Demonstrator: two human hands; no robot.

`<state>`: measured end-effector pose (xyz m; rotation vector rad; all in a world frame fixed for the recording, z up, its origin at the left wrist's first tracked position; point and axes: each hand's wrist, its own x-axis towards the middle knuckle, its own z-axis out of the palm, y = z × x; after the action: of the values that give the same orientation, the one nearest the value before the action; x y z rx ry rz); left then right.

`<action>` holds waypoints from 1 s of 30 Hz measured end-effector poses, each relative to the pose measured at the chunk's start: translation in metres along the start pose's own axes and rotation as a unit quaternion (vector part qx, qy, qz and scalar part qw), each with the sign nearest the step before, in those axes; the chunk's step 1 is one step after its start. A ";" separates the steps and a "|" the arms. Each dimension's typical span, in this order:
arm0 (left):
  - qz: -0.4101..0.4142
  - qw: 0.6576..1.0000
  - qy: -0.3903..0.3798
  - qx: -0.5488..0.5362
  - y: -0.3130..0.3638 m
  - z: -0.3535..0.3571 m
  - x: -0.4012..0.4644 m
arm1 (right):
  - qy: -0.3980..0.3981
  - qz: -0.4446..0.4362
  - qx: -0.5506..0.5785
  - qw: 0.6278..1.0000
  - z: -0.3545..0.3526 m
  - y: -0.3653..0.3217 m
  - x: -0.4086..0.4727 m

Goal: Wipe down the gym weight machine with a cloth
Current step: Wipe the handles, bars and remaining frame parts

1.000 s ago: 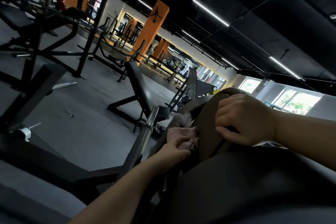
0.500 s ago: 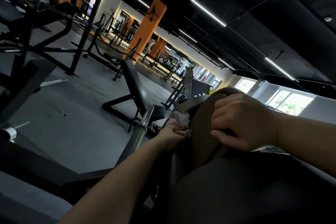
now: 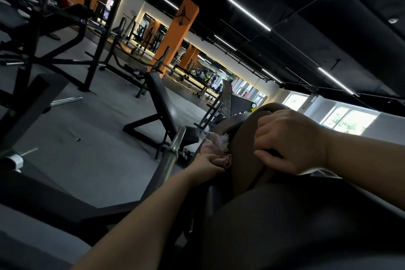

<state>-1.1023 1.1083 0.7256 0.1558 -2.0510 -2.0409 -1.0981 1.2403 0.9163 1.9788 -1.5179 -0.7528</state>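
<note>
A dark round weight plate (image 3: pixel 243 151) stands on the machine in front of me, with a wider black pad or plate (image 3: pixel 295 226) below it. My right hand (image 3: pixel 289 140) grips the plate's upper rim, fingers curled over a slot. My left hand (image 3: pixel 210 162) is closed on a crumpled pale cloth (image 3: pixel 215 141) and presses it against the plate's left edge. A chrome-tipped bar sleeve (image 3: pixel 173 151) runs just left of that hand.
A black incline bench (image 3: pixel 162 103) stands on the grey floor beyond the bar. Black rack frames (image 3: pixel 32 55) fill the left side. Orange pillars (image 3: pixel 175 35) and more machines line the far wall. Windows (image 3: pixel 348 118) glow at the right.
My left hand with the cloth has slid a little up along the plate's left edge. My right hand keeps its grip on the rim. The view has shifted slightly.
</note>
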 end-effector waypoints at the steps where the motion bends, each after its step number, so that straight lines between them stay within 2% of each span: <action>1: -0.001 1.000 -0.003 0.013 0.000 0.000 -0.003 | -0.001 0.000 -0.002 1.000 0.000 0.000 0.000; 12: 0.015 0.998 -0.028 0.054 0.001 0.005 -0.070 | -0.027 0.002 -0.026 0.999 -0.005 -0.003 0.003; 15: -0.010 0.999 -0.017 0.048 0.006 0.006 -0.102 | -0.043 -0.005 -0.057 0.997 -0.012 -0.008 0.007; 17: -0.049 0.998 -0.006 0.025 0.009 0.006 -0.122 | -0.092 0.001 -0.101 0.991 -0.020 -0.016 0.014; 19: -0.052 0.998 -0.003 0.022 0.014 0.005 -0.144 | -0.205 0.036 -0.153 0.966 -0.024 -0.021 0.017; 21: -0.003 1.000 0.015 0.024 0.020 0.004 -0.161 | -0.240 0.062 -0.162 0.955 -0.032 -0.026 0.019; 25: 0.111 0.994 0.016 0.009 0.043 0.015 -0.181 | -0.188 0.099 -0.134 0.968 -0.058 -0.027 0.008; 30: 0.235 0.965 0.026 0.116 0.076 0.043 -0.190 | -0.181 0.151 -0.170 0.957 -0.107 -0.021 -0.028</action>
<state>-0.9220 1.1982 0.7836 -0.2170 -2.0452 -1.4992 -1.0142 1.2805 0.9802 1.3677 -1.7068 -1.1963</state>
